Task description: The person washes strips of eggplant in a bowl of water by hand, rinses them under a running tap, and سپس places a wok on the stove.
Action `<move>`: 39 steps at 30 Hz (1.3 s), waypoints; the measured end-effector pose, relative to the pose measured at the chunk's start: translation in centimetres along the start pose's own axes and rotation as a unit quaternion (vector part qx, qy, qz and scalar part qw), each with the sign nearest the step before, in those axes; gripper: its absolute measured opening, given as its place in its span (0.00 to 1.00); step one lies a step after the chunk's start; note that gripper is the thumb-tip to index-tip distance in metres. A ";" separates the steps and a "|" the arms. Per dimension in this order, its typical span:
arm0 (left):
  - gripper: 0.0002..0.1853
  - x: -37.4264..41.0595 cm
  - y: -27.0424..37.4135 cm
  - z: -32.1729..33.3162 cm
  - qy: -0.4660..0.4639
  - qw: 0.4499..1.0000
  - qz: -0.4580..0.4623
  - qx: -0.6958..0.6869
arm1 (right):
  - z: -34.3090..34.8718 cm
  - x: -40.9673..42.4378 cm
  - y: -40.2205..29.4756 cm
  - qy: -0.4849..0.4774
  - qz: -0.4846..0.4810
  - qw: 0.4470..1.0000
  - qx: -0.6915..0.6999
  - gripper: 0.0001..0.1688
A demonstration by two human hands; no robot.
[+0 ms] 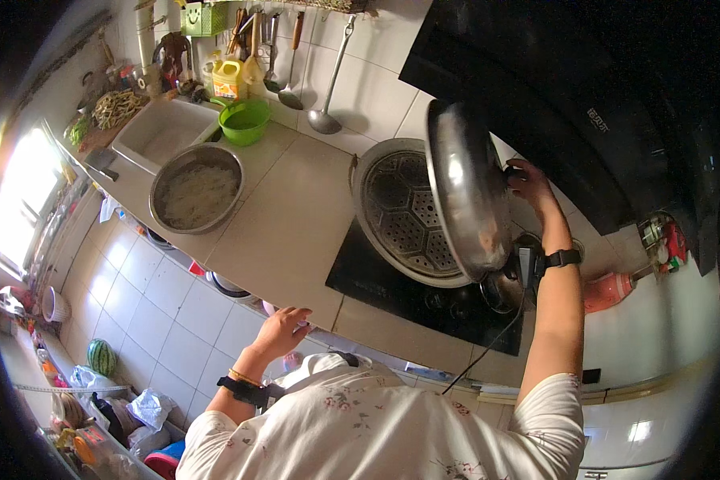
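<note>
By its dark knob, my right hand grips a large metal pot lid, which is tilted nearly upright. Partly behind the lid lies a wide steamer pot on the black stove. Inside the pot sits a perforated steaming rack with hexagonal panels, its right part hidden by the lid. My left hand hangs near the counter's front edge with fingers apart and nothing in it. On the counter to the left stands a metal basin holding a pale, lumpy mass.
A white sink, a green plastic colander and a yellow jug are at the back left. A cleaver lies near the sink. A ladle hangs on the wall. The black range hood overhangs the right side.
</note>
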State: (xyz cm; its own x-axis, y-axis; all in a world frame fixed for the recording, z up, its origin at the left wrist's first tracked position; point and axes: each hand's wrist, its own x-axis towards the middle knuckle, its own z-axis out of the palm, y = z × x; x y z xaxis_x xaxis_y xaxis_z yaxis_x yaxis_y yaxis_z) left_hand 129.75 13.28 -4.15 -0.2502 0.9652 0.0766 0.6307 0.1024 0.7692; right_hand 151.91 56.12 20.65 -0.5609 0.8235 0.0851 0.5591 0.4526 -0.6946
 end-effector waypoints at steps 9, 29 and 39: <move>0.16 -0.9 -0.8 -0.5 0.022 1.000 -0.015 -0.013 | 7.5 1.2 -2.6 -0.048 -0.145 0.949 -0.275 0.20; 0.15 -2.1 -2.3 -1.3 0.029 0.998 -0.050 -0.024 | 11.5 0.3 -2.9 0.053 -0.254 0.901 -0.348 0.21; 0.17 -1.9 -3.6 -1.5 -0.017 0.997 -0.064 -0.033 | 14.4 -13.4 -2.1 0.115 -0.194 0.967 -0.117 0.06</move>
State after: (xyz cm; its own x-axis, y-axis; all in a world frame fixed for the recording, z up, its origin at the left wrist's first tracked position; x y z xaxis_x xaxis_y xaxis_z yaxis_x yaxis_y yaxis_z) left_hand 126.86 10.69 -6.18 -0.2991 0.9531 -0.0455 0.5450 0.2098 0.8118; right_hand 149.43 39.20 10.69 -0.6209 0.6186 0.4814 0.4720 0.7854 -0.4004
